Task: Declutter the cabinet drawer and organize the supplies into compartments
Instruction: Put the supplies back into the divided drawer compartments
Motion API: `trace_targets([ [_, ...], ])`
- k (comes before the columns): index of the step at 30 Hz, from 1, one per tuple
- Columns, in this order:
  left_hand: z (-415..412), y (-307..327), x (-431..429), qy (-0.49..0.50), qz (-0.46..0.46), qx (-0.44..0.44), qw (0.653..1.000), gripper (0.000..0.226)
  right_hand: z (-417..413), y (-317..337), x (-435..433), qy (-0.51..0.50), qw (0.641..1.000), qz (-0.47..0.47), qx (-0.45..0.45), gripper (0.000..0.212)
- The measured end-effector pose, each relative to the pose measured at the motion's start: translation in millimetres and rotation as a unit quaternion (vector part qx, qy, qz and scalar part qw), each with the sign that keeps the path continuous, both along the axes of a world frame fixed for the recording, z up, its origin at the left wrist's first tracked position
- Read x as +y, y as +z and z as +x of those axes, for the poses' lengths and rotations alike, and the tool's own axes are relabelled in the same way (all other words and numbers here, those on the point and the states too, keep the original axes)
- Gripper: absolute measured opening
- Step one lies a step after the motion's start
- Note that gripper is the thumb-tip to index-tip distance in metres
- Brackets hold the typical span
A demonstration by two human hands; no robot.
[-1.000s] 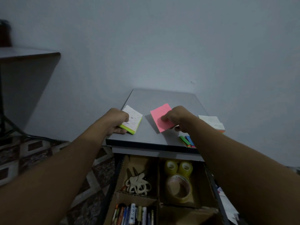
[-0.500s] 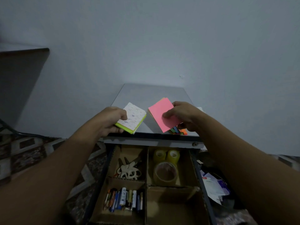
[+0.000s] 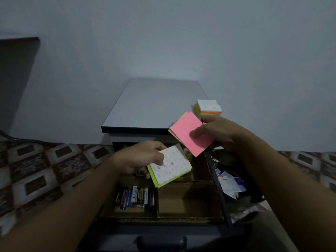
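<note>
Head view. Light is dim.

- Left hand (image 3: pixel 143 159): fingers grasp a white-faced note pad (image 3: pixel 171 168) with a yellow-green edge, thumb on top and the other fingers under it. The pad is tilted and held in the air above the open drawer (image 3: pixel 221 193), over its 12 o'clock half. The writing on the pad is too blurred to read.
- Right hand (image 3: pixel 216 133): fingers grasp a pink sticky pad (image 3: pixel 190 133), thumb pressed on the pink face. It is held at 1 o'clock of the white pad, apart from it, in front of the front edge of the cabinet top (image 3: pixel 154 106).
- On the cabinet top, at its 4 o'clock corner, lies a stack of sticky notes (image 3: pixel 209 107), just beyond the right hand.
- The drawer has cardboard dividers. The compartment at 7 o'clock holds batteries and pens (image 3: pixel 135 196). The cardboard compartment (image 3: pixel 187 200) at 5 o'clock lies below the white pad.
- Loose papers (image 3: pixel 229 184) lie at 3 o'clock, outside the drawer.
- A patterned floor (image 3: pixel 54 160) is at 9 o'clock.
</note>
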State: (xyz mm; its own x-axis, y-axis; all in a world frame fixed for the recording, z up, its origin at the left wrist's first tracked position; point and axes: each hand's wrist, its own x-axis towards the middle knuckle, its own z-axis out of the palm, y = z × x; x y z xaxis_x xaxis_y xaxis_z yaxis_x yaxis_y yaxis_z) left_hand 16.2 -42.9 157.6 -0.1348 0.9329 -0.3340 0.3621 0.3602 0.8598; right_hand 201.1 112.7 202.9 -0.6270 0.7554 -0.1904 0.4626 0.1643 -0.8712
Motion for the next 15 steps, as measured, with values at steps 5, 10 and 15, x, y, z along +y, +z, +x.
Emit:
trace_targets([
  [5,33,-21,8,-0.104,-0.027,0.057,0.993,0.033,13,-12,-1,-0.010,1.000,-0.022,0.008,0.021],
  [10,62,-38,17,-0.187,-0.070,0.104,0.974,0.040,22,-18,3,-0.002,1.000,-0.029,-0.004,0.026],
  [15,85,-65,23,-0.230,-0.111,0.154,0.955,0.041,28,-22,4,0.002,0.999,-0.029,-0.014,0.028],
])
